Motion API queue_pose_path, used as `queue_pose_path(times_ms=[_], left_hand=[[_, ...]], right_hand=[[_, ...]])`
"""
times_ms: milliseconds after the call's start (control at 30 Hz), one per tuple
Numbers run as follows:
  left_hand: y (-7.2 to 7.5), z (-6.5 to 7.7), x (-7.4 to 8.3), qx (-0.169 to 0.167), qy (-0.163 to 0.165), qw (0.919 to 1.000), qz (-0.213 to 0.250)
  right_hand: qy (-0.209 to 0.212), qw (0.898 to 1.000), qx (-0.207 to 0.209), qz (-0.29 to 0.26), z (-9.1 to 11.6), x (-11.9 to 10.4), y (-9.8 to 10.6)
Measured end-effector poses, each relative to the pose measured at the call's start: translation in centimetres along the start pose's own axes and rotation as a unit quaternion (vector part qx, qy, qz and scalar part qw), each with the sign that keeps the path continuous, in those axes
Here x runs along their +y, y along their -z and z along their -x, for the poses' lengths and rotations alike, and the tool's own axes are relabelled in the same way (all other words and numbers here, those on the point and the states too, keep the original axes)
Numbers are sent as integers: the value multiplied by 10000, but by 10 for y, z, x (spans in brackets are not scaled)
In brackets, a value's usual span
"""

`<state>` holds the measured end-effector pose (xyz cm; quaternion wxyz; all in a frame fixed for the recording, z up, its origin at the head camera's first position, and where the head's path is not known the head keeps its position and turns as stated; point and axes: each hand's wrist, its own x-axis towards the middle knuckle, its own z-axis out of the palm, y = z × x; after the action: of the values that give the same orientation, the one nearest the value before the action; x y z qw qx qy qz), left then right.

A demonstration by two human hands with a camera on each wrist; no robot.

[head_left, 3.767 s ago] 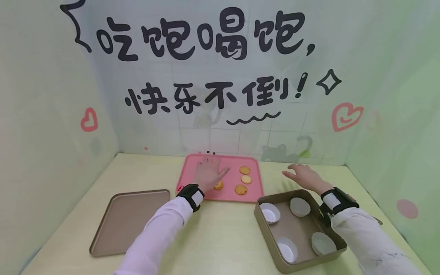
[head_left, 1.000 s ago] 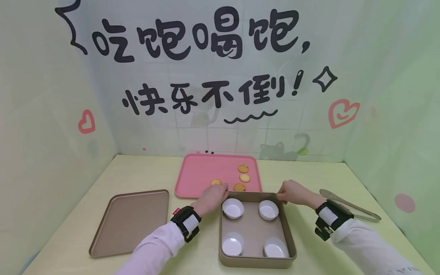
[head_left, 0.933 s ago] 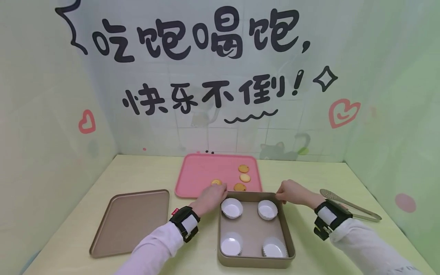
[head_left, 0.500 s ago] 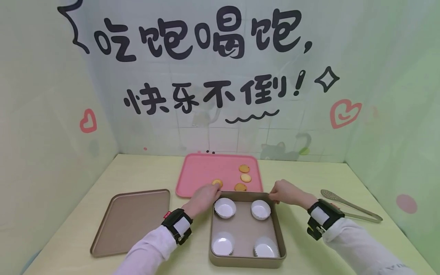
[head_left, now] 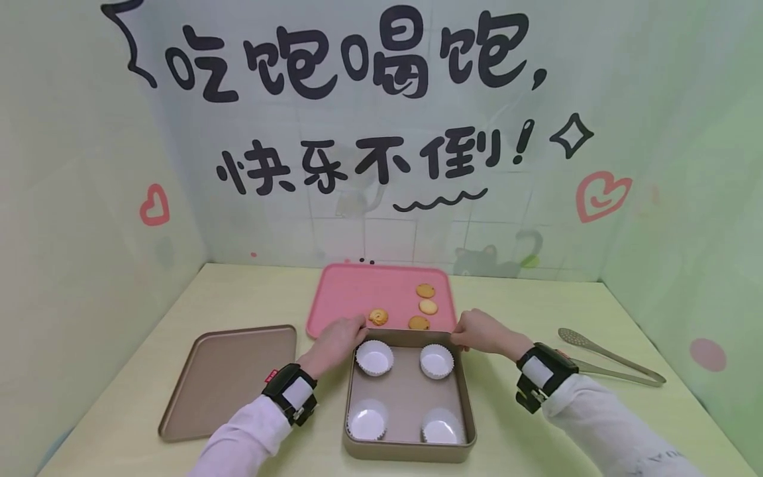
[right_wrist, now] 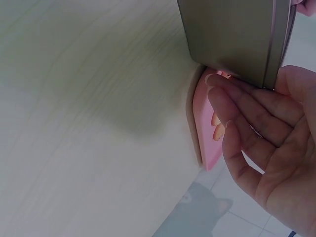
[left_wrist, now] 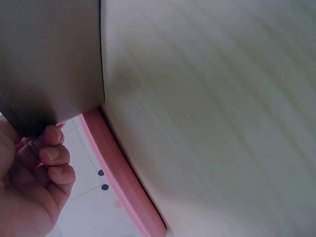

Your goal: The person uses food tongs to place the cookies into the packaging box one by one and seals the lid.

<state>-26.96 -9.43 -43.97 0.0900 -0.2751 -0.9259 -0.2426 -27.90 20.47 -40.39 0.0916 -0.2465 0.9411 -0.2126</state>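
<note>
A deep brown baking pan (head_left: pixel 406 391) stands at the front middle of the table in the head view, holding several white paper baking cups (head_left: pixel 374 358). At its back left corner, my left hand (head_left: pixel 335 343) pinches the rim. My right hand (head_left: pixel 487 333) grips the back right corner. From the left wrist view, curled fingers (left_wrist: pixel 58 157) show at the corner of the pan's outer wall (left_wrist: pixel 54 54). Seen from the right wrist, the thumb is at the rim and the fingers (right_wrist: pixel 244 111) bend against the outside.
Behind the pan lies a pink tray (head_left: pixel 346 291) with several cookies (head_left: pixel 426 291) on it. A flat brown baking sheet (head_left: pixel 232 384) is on the left. Metal tongs (head_left: pixel 620 358) lie to the right, partly behind my right wrist. A printed wall hanging closes off the back and sides.
Earlier my left hand was over the pink tray and my right hand beside the pan. Since then both have gripped the pan, which has moved left from the right side to the middle.
</note>
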Motion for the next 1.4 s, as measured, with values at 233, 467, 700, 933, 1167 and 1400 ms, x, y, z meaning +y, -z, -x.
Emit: queue_pose_path(times_ms=[233,467,700,933,1167,1400], left_hand=[[3,-3,1,-21,270,9996,62],[14,19,15,-236,1186,9922,287],[16,43,31,-530,1175,9916,120],[7,50,35,-247,1174,9928,26],[5,53,33,3,1217,9925,-152],[4,48,29,-46,1236,9920,-251]], right_hand=[[-219,9996,3,158,2,0,2],[-26,9996,122,244,21,9,21],[-150,9976,616,277,68,61,54],[-515,9943,800,486,126,128,66],[-902,9934,490,516,179,175,70],[-1131,9898,651,579,204,202,57]])
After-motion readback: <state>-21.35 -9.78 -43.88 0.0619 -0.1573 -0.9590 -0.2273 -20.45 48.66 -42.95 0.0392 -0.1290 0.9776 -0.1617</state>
